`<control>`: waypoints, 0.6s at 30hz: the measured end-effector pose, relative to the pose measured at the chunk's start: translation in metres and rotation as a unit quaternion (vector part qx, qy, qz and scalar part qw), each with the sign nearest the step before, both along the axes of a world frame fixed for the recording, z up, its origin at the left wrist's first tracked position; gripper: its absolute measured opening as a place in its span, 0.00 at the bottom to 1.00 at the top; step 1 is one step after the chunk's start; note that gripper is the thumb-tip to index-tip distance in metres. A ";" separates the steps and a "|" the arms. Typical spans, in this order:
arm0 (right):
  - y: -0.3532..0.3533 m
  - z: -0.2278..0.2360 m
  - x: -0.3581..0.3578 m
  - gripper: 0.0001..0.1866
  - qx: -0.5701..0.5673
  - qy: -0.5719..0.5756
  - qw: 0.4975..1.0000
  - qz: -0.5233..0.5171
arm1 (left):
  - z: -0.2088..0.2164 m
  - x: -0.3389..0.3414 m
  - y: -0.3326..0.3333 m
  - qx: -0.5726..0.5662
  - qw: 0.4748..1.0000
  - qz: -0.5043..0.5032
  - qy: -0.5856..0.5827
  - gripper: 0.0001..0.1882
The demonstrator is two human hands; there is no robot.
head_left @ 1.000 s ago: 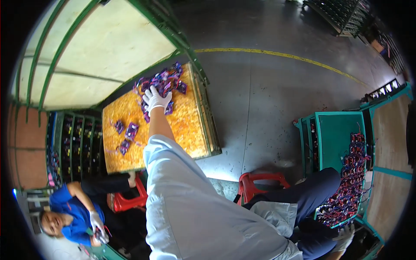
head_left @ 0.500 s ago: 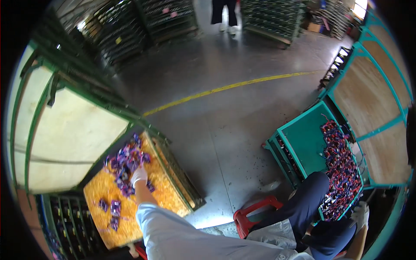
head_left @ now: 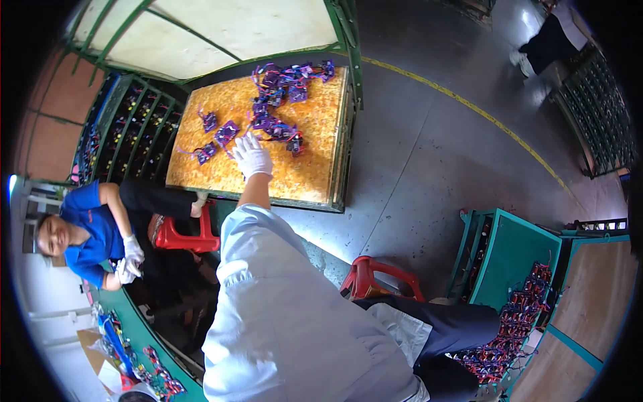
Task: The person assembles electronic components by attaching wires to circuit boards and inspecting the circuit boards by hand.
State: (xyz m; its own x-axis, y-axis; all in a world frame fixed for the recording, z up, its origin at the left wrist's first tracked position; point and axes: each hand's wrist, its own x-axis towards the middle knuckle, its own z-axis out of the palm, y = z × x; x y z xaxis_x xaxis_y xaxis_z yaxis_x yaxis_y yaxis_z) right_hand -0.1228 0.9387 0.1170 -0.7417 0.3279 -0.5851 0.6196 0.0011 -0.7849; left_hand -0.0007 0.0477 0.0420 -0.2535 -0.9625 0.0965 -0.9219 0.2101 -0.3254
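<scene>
My left hand (head_left: 252,157) wears a white glove and reaches over a yellow-brown wooden board top (head_left: 221,179). Its fingers are stretched out, with nothing visible in them. Just past the fingertips is a small purple circuit board (head_left: 227,132) with wires. Two more such boards, one circuit board (head_left: 209,121) farther off and one circuit board (head_left: 205,153) to the left, lie loose nearby. A heap of purple circuit boards with red and blue wires (head_left: 271,97) spreads along the far right part of the wooden top. My right hand is out of the picture.
A co-worker in a blue shirt (head_left: 90,221) sits at left, gloved hands together, beside a green workbench (head_left: 151,335). Red stools (head_left: 365,281) stand near my legs. At right a green cart (head_left: 506,248) carries many wired boards (head_left: 509,331). Another person (head_left: 546,43) stands far off.
My view has turned left, bringing the co-worker into sight. My left hand has come off the heap toward the loose boards, its fingers now stretched out. My right hand has left the picture.
</scene>
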 end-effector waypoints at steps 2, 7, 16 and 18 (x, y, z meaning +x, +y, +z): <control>-0.047 0.009 -0.025 0.25 -0.003 0.056 0.998 -0.022 | -0.002 -0.003 0.032 -0.038 0.997 -0.047 0.051 0.34; -0.124 0.018 -0.062 0.23 -0.088 0.166 0.982 -0.029 | -0.035 0.034 0.161 0.159 0.972 -0.129 0.114 0.37; -0.171 -0.047 -0.104 0.23 -0.317 0.194 0.921 0.113 | -0.024 0.129 0.272 0.456 0.884 -0.100 0.027 0.27; -0.176 -0.064 -0.102 0.22 -0.321 0.147 0.935 0.042 | -0.030 0.139 0.269 0.439 0.892 -0.100 0.032 0.27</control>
